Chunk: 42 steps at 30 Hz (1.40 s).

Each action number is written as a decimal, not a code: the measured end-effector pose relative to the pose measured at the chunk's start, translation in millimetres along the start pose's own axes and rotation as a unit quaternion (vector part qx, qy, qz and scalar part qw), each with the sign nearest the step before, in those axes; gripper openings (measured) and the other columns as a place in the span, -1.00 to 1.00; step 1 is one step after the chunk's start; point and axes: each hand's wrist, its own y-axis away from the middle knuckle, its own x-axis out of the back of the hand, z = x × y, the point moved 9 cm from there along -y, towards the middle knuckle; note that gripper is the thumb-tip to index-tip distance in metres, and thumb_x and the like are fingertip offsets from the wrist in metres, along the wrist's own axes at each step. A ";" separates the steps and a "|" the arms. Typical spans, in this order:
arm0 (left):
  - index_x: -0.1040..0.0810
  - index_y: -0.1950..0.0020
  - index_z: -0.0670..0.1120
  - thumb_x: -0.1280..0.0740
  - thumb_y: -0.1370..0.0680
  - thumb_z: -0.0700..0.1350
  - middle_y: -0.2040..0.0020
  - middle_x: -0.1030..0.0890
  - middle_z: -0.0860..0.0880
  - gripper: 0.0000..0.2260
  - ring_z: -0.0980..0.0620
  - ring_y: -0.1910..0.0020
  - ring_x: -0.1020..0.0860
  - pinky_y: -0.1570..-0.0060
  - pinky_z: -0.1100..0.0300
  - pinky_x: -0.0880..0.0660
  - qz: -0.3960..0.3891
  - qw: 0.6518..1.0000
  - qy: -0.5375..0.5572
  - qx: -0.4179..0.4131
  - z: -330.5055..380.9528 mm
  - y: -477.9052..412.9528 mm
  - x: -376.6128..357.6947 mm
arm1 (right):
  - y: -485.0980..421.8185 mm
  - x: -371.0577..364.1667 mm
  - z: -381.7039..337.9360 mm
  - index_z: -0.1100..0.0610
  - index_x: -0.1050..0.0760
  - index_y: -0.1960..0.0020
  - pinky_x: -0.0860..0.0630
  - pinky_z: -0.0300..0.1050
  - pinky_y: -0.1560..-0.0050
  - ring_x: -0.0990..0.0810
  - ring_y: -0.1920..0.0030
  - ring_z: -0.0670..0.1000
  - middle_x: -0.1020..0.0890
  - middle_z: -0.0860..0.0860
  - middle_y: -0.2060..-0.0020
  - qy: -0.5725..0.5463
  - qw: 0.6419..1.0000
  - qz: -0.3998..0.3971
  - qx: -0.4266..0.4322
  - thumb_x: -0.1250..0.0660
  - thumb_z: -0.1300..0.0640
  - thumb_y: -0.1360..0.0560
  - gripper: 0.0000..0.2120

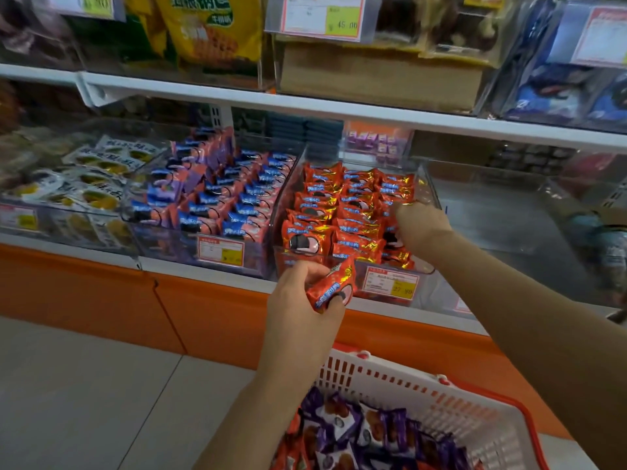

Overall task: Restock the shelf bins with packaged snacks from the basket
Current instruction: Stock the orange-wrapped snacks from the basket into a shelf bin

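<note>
Slanting up-right, red packet [334, 288] lies in left hand [298, 300].

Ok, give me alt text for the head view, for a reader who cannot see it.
A person's left hand grips a red snack packet at the front of a clear shelf bin filled with rows of the same packets, while the right hand reaches in among them. Below, a white basket holds purple packets.

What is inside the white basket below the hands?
The basket holds mostly purple snack packs, with a few red packs at its left side. The left arm covers that corner, and the bottom layers are hidden.
</note>
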 end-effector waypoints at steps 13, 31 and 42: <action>-0.41 0.06 0.14 -0.45 -0.47 -0.13 0.00 -0.53 0.14 -0.75 0.26 0.09 -0.52 0.28 0.52 -0.42 -0.054 0.998 0.003 0.011 -6.7 0.9 -25.9 | -10.4 -1.5 -2.0 0.17 -0.43 -0.24 -0.49 -0.03 -0.07 -0.50 -0.19 0.13 -0.56 0.12 -0.13 0.058 0.998 0.036 0.000 -0.28 0.24 -0.53 -0.72; -0.36 -0.19 0.18 -0.41 -0.50 -0.15 -0.06 -0.50 0.21 -0.61 0.31 -0.01 -0.48 0.12 0.59 -0.38 -0.053 0.997 0.057 -0.020 2.0 -1.4 -35.1 | 117.2 22.0 -37.6 -0.02 -0.26 -0.44 -0.31 -0.22 -0.35 -0.30 -0.37 -0.12 -0.37 -0.11 -0.36 -0.297 0.925 -0.026 0.238 -0.31 0.24 -0.52 -0.46; -0.33 -0.36 0.11 -0.24 -0.60 -0.02 -0.31 -0.38 0.16 -0.67 0.27 -0.29 -0.29 -0.16 0.50 -0.25 -0.062 0.984 -0.076 -0.146 20.3 -5.7 -47.2 | 119.8 15.1 -8.3 -0.09 -0.30 -0.34 -0.52 -0.28 -0.01 -0.50 -0.08 -0.13 -0.51 -0.07 -0.22 -0.336 0.933 -0.038 0.123 -0.35 0.01 -0.51 -0.56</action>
